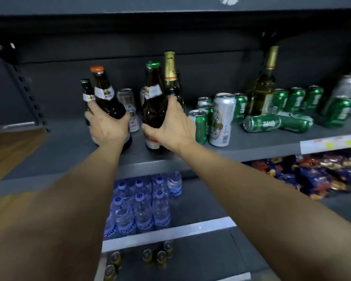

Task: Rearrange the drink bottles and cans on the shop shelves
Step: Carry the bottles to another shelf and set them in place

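Three dark grey shelves face me — the top shelf (251, 148) carries the beer, the one under it holds water bottles (144, 207) and snack packets (320, 175), the lowest a few gold-capped bottles (160, 256). On the top shelf, right of my arms, stand a silver can (222, 119) and green cans (292, 100), two toppled (276, 123), around a wine bottle (264, 86). My left hand (107, 125) grips the orange-capped brown bottle (105, 92), tilted left; my right hand (173, 126) wraps the green-capped brown bottle (153, 98) — fingers curled round each, both arms stretched forward. A gold-foiled bottle (170, 74) stands just behind.
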